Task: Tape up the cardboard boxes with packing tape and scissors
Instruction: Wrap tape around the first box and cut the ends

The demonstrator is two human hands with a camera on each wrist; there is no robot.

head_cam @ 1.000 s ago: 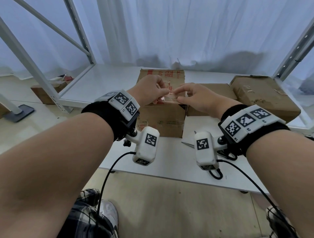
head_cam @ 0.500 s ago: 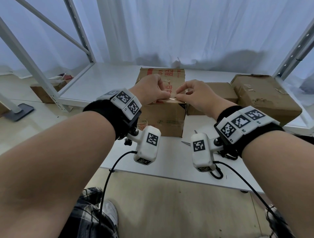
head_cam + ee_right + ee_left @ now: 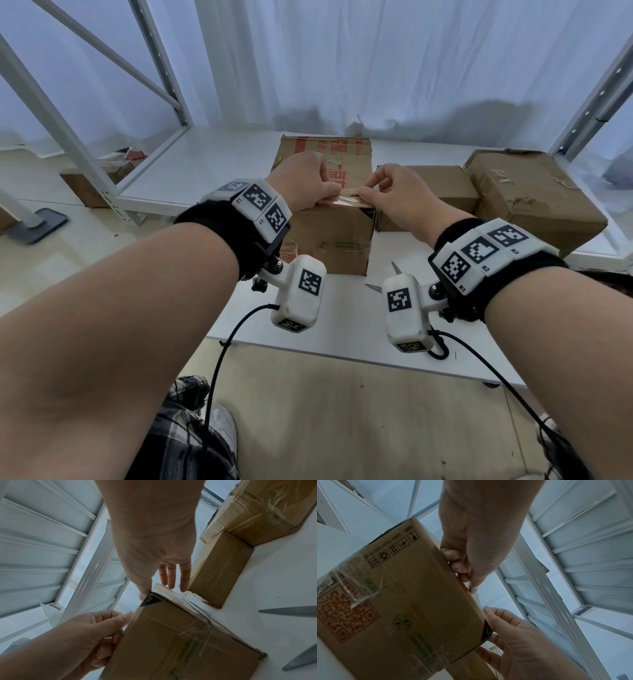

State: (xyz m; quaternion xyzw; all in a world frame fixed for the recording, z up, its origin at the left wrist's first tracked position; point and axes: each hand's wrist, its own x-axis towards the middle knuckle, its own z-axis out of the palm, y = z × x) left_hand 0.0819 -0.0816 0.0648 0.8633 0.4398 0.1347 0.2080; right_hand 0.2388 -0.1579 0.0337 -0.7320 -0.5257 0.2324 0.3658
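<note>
A small cardboard box (image 3: 329,236) stands mid-table, old clear tape on its sides. A short strip of clear tape (image 3: 344,200) lies stretched along its top front edge. My left hand (image 3: 329,190) pinches the strip's left end, fingers curled at the box edge (image 3: 462,568). My right hand (image 3: 368,193) pinches the right end near the box's front right corner; its thumb (image 3: 144,595) presses there, with three fingers straight above the top. The scissors (image 3: 394,269) lie open on the table right of the box, mostly hidden behind my right wrist camera; their blades (image 3: 288,611) show clearly. No tape roll is visible.
Two more cardboard boxes sit to the right: a low one (image 3: 431,186) against the small box and a bigger crumpled one (image 3: 534,202) by the table's right edge. White rack posts (image 3: 68,144) flank the white table (image 3: 212,164). A curtain hangs behind.
My hands met above the box's front edge, then drew slightly apart. The strip now lies stretched along that edge. Box and scissors have not moved.
</note>
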